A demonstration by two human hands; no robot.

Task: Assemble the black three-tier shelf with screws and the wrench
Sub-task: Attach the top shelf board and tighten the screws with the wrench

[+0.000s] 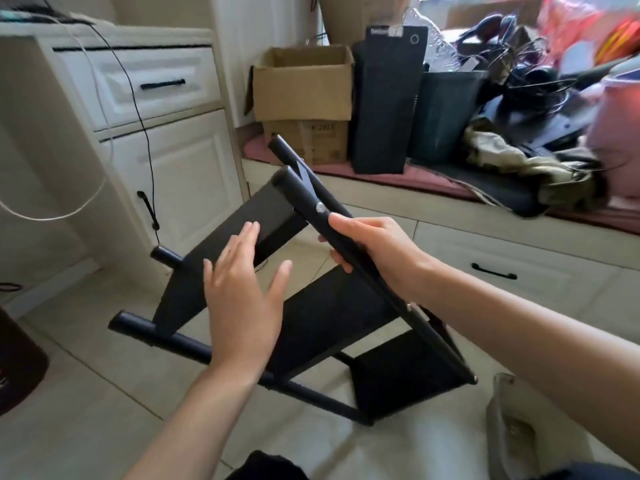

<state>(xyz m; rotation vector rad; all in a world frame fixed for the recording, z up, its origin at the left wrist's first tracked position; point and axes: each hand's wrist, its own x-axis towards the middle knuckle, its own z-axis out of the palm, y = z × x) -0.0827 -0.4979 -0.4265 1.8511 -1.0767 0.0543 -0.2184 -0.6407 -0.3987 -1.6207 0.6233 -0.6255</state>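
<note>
The tilted black shelf point(311, 313) is gripped at an upper post point(311, 202) by the right hand point(374, 251), while the left hand point(242, 299) is held flat, fingers straight, against it.

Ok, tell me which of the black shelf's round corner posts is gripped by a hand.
The upper-right black round post, with the silver screw: the right hand grips it. The others are free; the left hand is open.

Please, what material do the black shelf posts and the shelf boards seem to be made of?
The shelf posts look like round metal tubes with a matte black coating: smooth, faint sheen, a silver screw head set in one. The shelf boards look like flat, dull black panels, perhaps coated wood board or sheet metal; the picture leaves it open.
</note>
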